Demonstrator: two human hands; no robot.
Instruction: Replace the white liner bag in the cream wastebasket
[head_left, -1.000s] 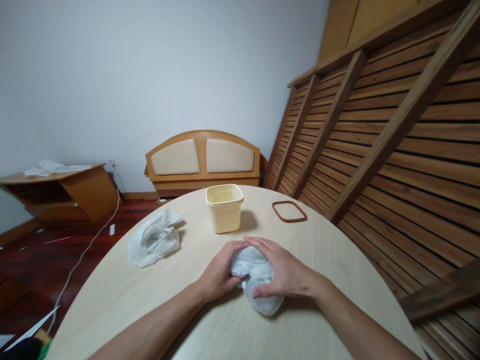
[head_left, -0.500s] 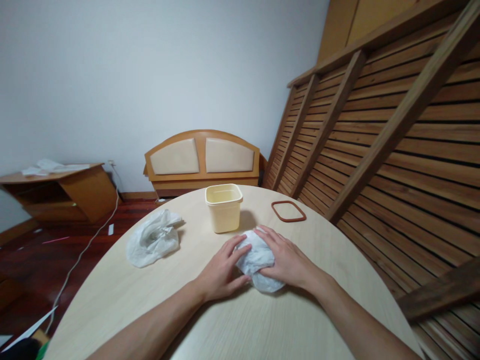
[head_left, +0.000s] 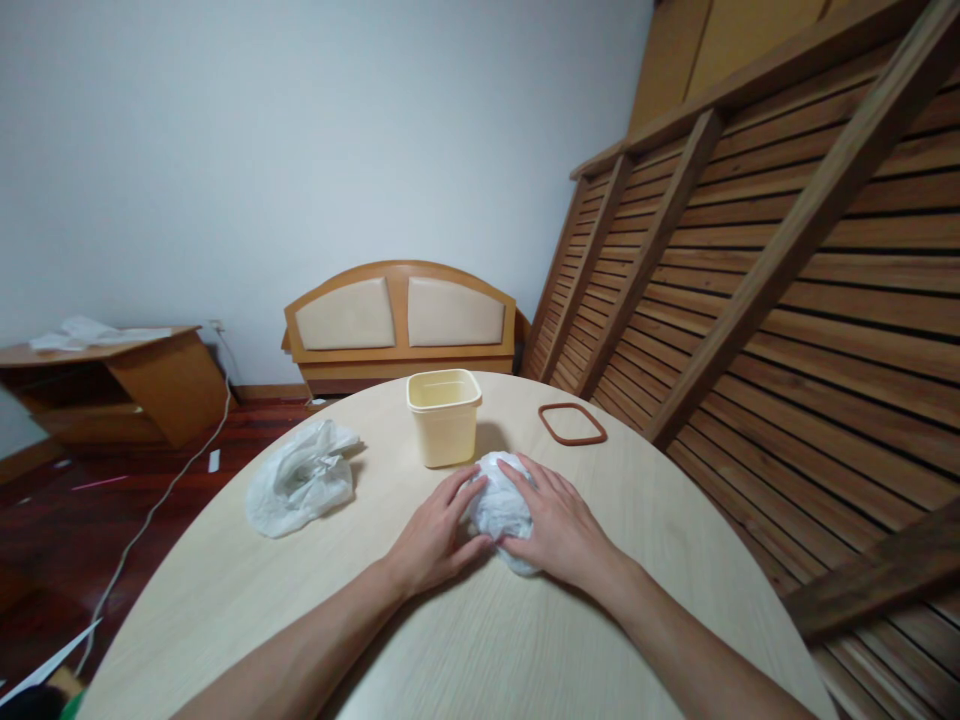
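A crumpled white plastic bag [head_left: 501, 508] lies bunched on the table between my two hands. My left hand [head_left: 442, 535] curves round its left side, thumb and fingers pressed against it. From the right, my right hand [head_left: 553, 520] grips the same bag, fingers over its top and thumb at the near side. Just beyond the hands stands a pale yellow square bin [head_left: 446, 430], upright, its inside partly visible. Off to the right of the bin lies a reddish-brown square ring [head_left: 571, 441]. A second crumpled plastic bag [head_left: 300, 485] rests on the left, touched by neither hand.
The round light-wood table [head_left: 637, 620] fills the foreground. A slatted wooden frame [head_left: 750, 320] leans close along the right. Behind the table is a headboard [head_left: 401, 300]. On the left, a low cabinet [head_left: 165, 385] and a white cable [head_left: 161, 505] lie beyond the table edge.
Both hands have drawn closer together round the bag, squeezing it into a smaller bundle. The right hand has moved left. The view has shifted slightly; the bin, ring and other bag stay put.
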